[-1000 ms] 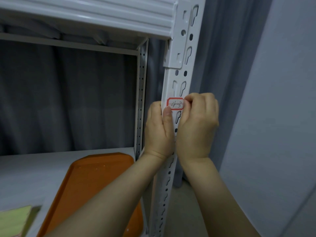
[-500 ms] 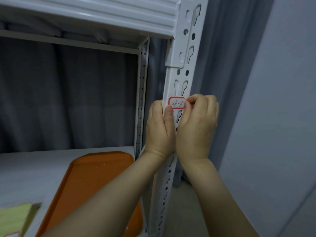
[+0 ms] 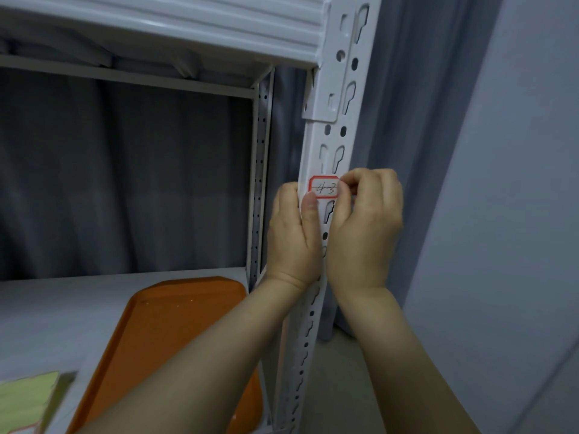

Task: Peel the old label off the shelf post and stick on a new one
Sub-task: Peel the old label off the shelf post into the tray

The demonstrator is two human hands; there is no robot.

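**Right hand**: fingers curled. The thumb and forefinger tips are pinching at the right-hand edge of the red-bordered white paper label. It cannot be told whether that edge is lifting yet; the rest of the label is lying flat.

**Left hand**: is gripping the white perforated metal shelf post from its left side. The fingers are wrapping behind it. The thumb is lying up the front face, with its tip just below the label's lower left corner.

**Label:** is sitting on the front face of the post between two keyhole slots. It is carrying dark handwritten marks.

**Step in hand (judged):** the old label is being started off at one edge, so the peel is barely under way. The sticking-on is not yet begun.

**Next move (judged):** it is calling for a nail under the border and a slow pull back across the face so the paper comes off whole. The left hand would be steadying the post meanwhile.

**Surroundings:**
- An orange plastic tray is lying on the grey shelf board below and to the left.
- A yellow-green paper pad is showing at the lower left corner.
- A grey pleated curtain is hanging behind.
- A pale wall is standing to the right.
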